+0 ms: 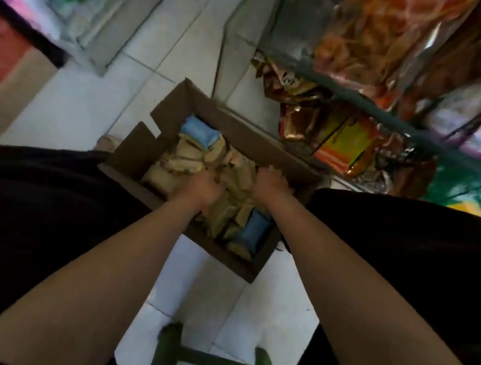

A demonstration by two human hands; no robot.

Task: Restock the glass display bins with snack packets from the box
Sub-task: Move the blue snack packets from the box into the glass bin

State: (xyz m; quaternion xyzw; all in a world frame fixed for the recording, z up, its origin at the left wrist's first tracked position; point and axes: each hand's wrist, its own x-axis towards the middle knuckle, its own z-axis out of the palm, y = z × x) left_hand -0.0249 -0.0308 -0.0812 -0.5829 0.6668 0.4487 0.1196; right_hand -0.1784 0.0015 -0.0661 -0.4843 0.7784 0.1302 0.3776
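Left hand (205, 188) is inside the cardboard box (247, 143), fingers curled down into the tan snack packets (230, 208) near the middle of the load. Right hand (271, 183) is just beside it toward the far wall, fingers likewise curled over the same pile of packets. Both hands appear to be gathering a bundle; how many packets each one holds cannot be determined, since the fingertips are buried and the frame is blurred.

The box stands open on the white tiled floor (90, 109) between the person's knees, flaps raised. It holds mostly tan packets, with one blue packet (198, 134) at the far end and another blue packet (252, 232) at the near end.

The glass display bins (351, 83) stand to the right of the box, just beyond its far wall — already holding orange and gold packets. A green stool (211, 360) is below the person.

Step in hand, as judged: pick-up from the box. The next move calls for a secure two-hand lift clear of the flaps, then a transfer to the right and up — over the glass rim of a bin
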